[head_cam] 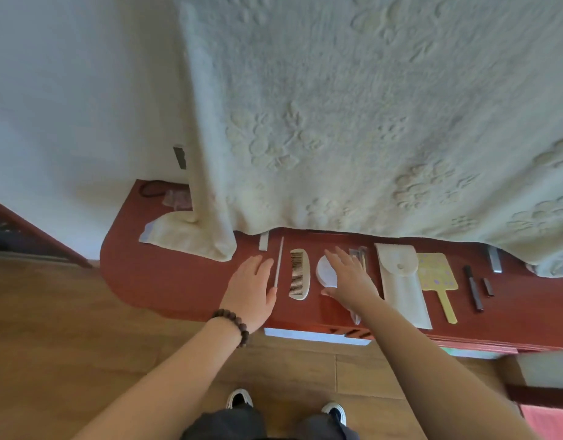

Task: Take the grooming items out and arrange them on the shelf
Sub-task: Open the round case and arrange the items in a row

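Observation:
Grooming items lie in a row on the red wooden shelf (166, 281). My left hand (250, 290) is flat and open beside a thin white stick (278, 262). A cream comb (300, 274) lies between my hands. My right hand (350, 276) hovers open over a round white piece (325, 270), partly hiding it. Metal tools (360, 254) lie just beyond its fingers. Further right are a white pouch (400, 287), a yellow hand mirror (437, 277), a dark stick (472, 289) and a small dark cap (488, 287).
A pale embossed curtain (369, 122) hangs down onto the back of the shelf, with a folded end (191, 239) resting at the left. A dark hair tie (151, 188) lies in the far left corner. Wooden floor and my shoes (240, 398) are below.

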The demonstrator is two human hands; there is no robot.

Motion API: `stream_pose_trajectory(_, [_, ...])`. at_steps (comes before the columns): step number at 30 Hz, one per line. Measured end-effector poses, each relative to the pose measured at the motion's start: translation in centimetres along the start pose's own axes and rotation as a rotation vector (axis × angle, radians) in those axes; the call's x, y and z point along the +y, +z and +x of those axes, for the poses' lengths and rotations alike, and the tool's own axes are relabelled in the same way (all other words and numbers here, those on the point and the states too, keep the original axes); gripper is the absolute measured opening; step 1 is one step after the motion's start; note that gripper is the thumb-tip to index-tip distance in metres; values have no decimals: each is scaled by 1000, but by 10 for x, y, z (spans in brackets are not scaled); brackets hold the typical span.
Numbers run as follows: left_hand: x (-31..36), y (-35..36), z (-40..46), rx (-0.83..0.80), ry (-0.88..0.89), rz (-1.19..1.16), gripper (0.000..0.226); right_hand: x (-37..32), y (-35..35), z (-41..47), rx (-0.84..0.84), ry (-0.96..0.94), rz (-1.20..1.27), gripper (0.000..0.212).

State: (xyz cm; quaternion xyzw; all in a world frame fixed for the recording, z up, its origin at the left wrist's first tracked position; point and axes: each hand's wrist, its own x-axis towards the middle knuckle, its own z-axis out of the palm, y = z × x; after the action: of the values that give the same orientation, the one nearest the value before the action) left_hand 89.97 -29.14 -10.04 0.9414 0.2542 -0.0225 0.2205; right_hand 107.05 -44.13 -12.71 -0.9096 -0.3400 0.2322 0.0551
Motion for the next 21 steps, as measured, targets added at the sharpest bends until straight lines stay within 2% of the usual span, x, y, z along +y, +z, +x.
stream_pose_trajectory(3, [-2,-6,2,-11,35,-54,58,-5,-3,3,30,25,-28,78])
stream_pose_trajectory(5, [1,-9,4,-23,56,-115,60,-7,-9,1,23,15,38,77])
stream_pose_trajectory(7, [7,-12,6,-41,96,-174,68,-8,-19,-6,59,-17,191,78])
stream_pose_trajectory(11, [33,-27,10,-105,166,-326,104,-22,-55,-42,134,-78,630,71])
stream_pose_trajectory(13, [47,-34,12,-88,169,-395,112,-29,-72,-63,153,-122,763,66])
stream_pose_trajectory(15, [58,-39,13,-34,193,-454,106,-31,-83,-78,191,-166,801,62])
stream_pose_trajectory(19, [71,-48,10,55,289,-496,79,-29,-94,-94,240,-194,834,57])
stream_pose_trajectory(21, [75,-52,9,85,328,-487,77,-27,-96,-97,249,-210,833,53])
